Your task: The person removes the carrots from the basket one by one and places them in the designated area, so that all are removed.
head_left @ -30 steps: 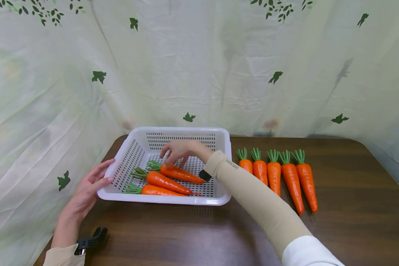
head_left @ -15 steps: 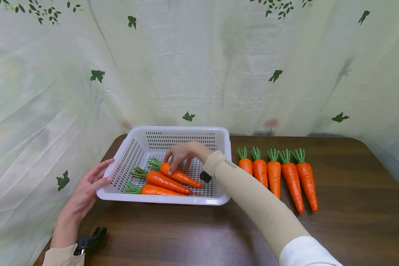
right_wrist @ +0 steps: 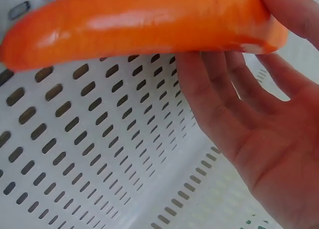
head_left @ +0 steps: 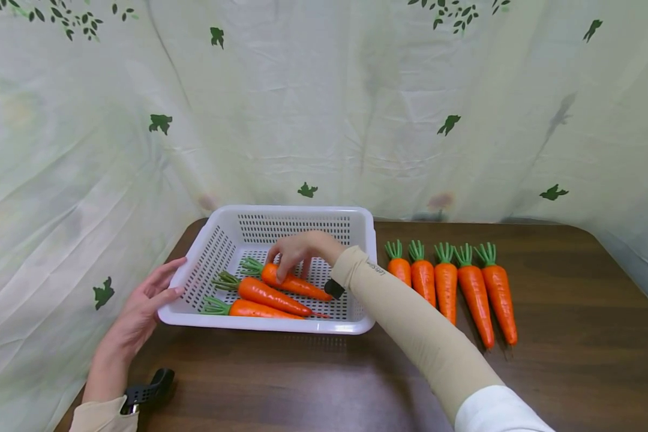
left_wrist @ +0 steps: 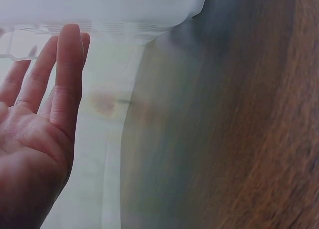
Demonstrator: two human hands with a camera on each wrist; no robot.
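A white perforated plastic basket (head_left: 294,209) stands on the table with three orange carrots inside. My right hand (head_left: 297,249) reaches into it and pinches the rearmost carrot (head_left: 305,288). In the right wrist view, the thumb lies on one side of that carrot (right_wrist: 144,24) and the fingers on the other. Two more carrots, the middle one (head_left: 267,295) and the front one (head_left: 254,309), lie beside it, green tops to the left. At the basket's left end, my left hand (head_left: 143,309) touches the outer wall. Its fingers (left_wrist: 68,79) look straight in the left wrist view.
Right of the basket, several carrots (head_left: 472,294) lie in a row on the brown wooden table (head_left: 572,312), tops toward the back. My right forearm hides parts of some. A pale leaf-patterned curtain (head_left: 324,120) hangs behind the table and along its left side.
My right hand has lowered onto the rearmost carrot and taken hold of it. That carrot shifted slightly. The left hand and the basket stay where they were.
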